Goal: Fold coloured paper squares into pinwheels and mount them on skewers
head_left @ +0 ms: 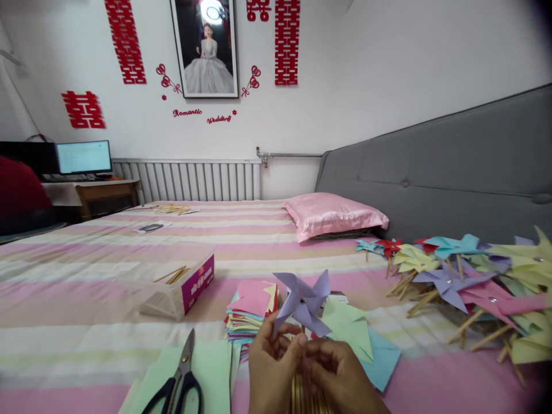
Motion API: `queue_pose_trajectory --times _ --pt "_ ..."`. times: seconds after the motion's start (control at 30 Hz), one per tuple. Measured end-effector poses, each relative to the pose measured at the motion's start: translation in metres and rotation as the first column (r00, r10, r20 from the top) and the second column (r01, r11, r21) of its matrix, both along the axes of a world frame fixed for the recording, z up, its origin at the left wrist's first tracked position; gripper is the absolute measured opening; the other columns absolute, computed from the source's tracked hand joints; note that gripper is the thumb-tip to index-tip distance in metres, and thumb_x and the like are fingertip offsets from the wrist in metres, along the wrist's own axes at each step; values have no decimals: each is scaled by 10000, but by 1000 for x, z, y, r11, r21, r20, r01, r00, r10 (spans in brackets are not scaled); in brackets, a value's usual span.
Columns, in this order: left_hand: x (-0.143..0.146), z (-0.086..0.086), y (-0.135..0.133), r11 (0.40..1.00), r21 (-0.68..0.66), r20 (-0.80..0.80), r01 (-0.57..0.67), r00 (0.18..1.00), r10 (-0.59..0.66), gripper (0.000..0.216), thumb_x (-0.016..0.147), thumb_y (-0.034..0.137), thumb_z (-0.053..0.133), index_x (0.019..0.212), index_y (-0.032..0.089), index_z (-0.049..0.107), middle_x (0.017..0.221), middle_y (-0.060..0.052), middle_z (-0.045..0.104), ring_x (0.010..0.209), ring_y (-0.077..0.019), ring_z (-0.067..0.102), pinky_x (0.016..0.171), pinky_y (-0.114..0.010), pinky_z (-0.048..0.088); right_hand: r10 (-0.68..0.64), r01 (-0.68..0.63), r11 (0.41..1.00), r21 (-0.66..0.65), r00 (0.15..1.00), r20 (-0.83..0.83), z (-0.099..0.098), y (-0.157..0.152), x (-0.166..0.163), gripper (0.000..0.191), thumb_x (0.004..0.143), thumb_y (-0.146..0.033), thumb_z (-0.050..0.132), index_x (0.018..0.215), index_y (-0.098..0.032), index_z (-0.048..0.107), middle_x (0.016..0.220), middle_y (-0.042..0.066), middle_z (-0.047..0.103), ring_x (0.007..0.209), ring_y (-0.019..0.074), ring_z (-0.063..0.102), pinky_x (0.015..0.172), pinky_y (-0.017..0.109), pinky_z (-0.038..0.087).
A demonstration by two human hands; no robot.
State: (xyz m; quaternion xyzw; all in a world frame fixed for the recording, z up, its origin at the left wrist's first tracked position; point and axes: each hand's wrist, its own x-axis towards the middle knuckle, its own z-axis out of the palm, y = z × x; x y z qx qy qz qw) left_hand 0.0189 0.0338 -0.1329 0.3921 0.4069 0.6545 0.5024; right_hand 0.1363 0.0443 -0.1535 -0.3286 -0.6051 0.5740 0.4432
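Note:
A lilac paper pinwheel (304, 303) stands just above both hands at the bottom centre. My left hand (271, 368) pinches its lower edge with the fingertips. My right hand (340, 374) is closed beside it, fingers curled around the pinwheel's stick. Below the hands lies a bunch of wooden sticks (304, 397). A stack of coloured paper squares (250, 313) sits just left of the pinwheel.
Black-handled scissors (179, 382) lie on green paper at the bottom left. A box with sticks (179, 290) stands on the striped bed. A heap of finished pinwheels (470, 276) fills the right side. A pink pillow (334, 215) lies by the grey headboard (452, 167).

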Motion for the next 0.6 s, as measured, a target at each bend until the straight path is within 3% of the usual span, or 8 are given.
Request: queue_pose_trajectory --times 0.1,0.23,0.43,0.6 --pt "-1 -7 3 1000 -14 -172 -20 985 17 290 634 309 715 865 143 657 702 -33 619 570 -133 543 529 -234 431 -43 43 999 -6 998 -47 -1 3 2 335 747 -420 621 886 -123 688 693 55 645 592 136 529 522 228 390" --pt "-2 -6 3 996 86 -402 -33 913 65 216 688 343 649 660 141 721 649 -60 614 640 -185 558 596 -276 434 -50 51 998 22 997 -62 -3 4 4 329 720 -408 656 872 -118 688 611 17 602 514 101 467 498 220 356" --pt "0 -1 2 995 96 -430 9 902 33 242 708 345 614 722 138 738 713 -84 615 717 -213 553 656 -305 434 -46 47 998 37 998 -34 -1 3 1 359 720 -456 632 833 -121 693 586 17 589 486 103 448 490 232 362" --pt "-1 -1 1 991 133 -492 3 868 64 236 738 321 582 679 144 726 655 -61 605 631 -177 509 603 -276 404 -59 60 996 66 998 -10 1 2 2 297 708 -416 655 769 -126 683 526 -11 530 486 110 440 494 230 353"
